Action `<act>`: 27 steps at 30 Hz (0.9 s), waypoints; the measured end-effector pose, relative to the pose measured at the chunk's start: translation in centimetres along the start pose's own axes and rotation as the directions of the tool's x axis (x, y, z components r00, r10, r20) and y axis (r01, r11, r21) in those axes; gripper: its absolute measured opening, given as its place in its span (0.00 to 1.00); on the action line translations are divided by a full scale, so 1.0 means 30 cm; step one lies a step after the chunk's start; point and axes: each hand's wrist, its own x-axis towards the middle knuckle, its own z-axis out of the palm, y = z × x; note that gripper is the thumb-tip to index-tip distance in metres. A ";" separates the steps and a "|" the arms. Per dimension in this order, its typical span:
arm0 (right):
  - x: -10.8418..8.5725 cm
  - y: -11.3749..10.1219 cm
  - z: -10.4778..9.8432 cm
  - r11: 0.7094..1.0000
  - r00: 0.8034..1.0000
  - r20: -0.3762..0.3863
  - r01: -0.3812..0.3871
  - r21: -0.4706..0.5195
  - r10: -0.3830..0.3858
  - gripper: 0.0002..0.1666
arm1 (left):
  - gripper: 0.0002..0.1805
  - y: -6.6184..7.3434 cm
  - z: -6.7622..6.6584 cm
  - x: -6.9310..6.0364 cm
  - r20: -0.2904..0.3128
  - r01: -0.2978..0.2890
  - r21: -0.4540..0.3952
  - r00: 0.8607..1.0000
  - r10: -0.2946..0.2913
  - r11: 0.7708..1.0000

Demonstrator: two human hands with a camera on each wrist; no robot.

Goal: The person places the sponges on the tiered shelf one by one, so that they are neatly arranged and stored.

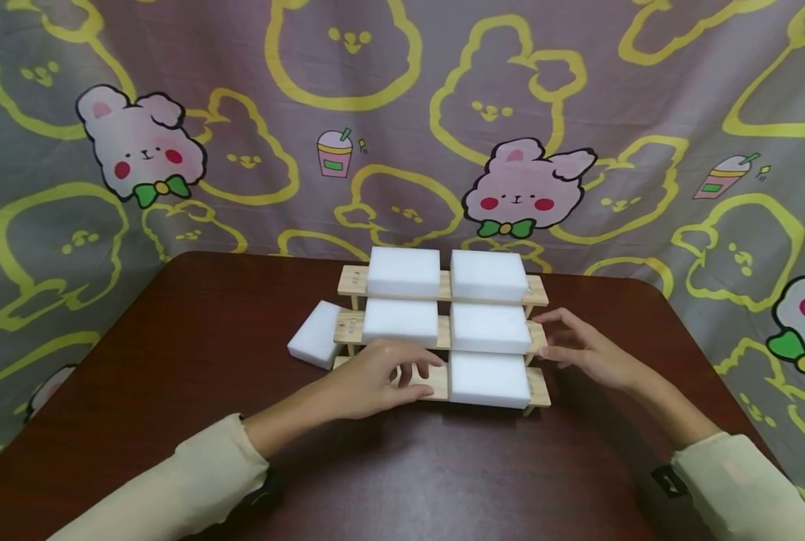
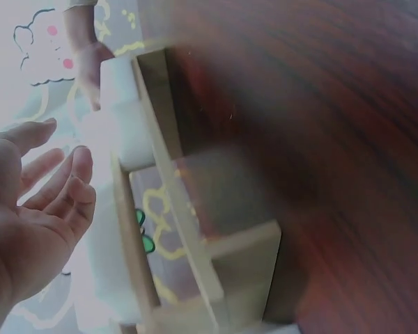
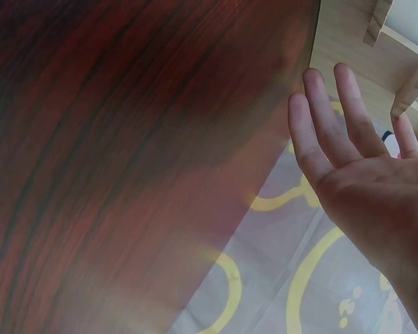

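A three-tiered wooden rack (image 1: 540, 385) carries white foam-like blocks: two on the back tier, two on the middle tier, and one block (image 1: 489, 380) at the right of the front tier. Over the bare left part of the front tier is my left hand (image 1: 375, 379), its fingers loosely bent with nothing between them. At the rack's right end, my right hand (image 1: 595, 353) has thumb and index finger close to the end of the middle tier; whether they touch it is unclear. Its other fingers look straight in the right wrist view.
Another white block (image 1: 316, 336) lies on the dark reddish-brown table (image 1: 173, 391), at the rack's left end. Behind the table hangs a curtain (image 1: 389, 203) printed with cartoon animals.
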 end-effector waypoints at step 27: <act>0.002 0.012 0.001 1.000 1.000 -0.001 0.013 0.002 -0.013 0.28 | 0.10 -0.110 -0.234 -0.214 -0.307 0.174 0.119 0.943 -0.131 0.977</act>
